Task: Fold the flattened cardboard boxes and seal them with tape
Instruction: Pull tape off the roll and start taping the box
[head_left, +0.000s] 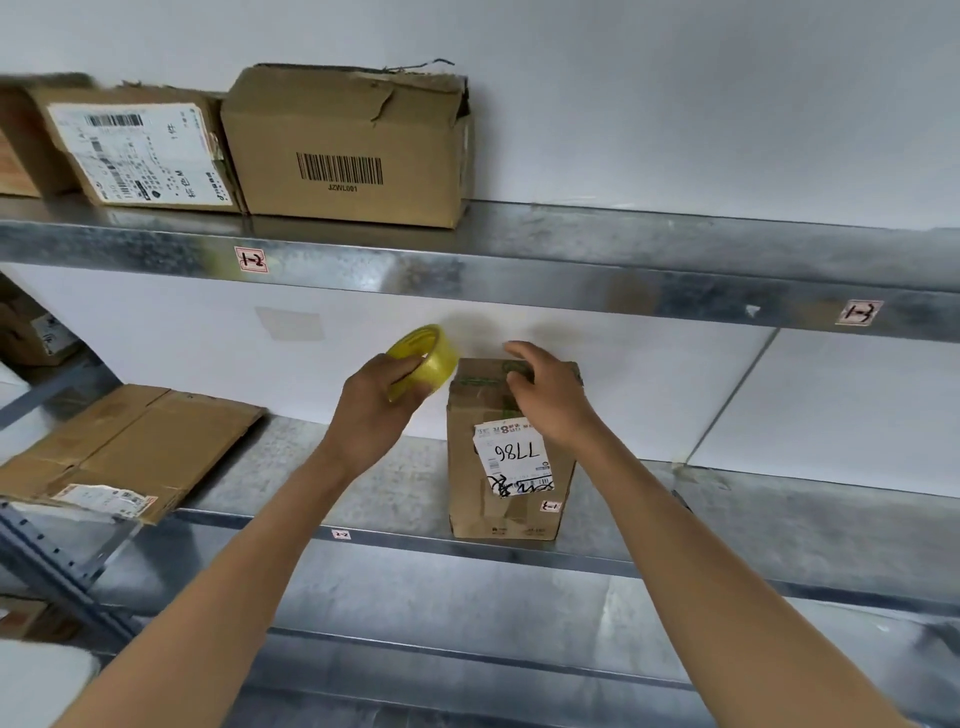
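Observation:
A small upright cardboard box (483, 499) with a white label marked "7786" stands on the middle metal shelf (727, 509). My right hand (545, 395) rests on its top front edge, fingers spread over the taped top. My left hand (379, 405) holds a yellow tape roll (431, 358) just left of the box top, at the same height. A flattened cardboard box (135, 447) lies on the same shelf at the far left, overhanging the front edge.
The upper shelf (571, 260) carries a barcoded box (348, 150) and a labelled box (140, 150) at the left. More boxes sit at the left edge. A white wall backs the shelves. A lower shelf (467, 613) lies beneath my arms.

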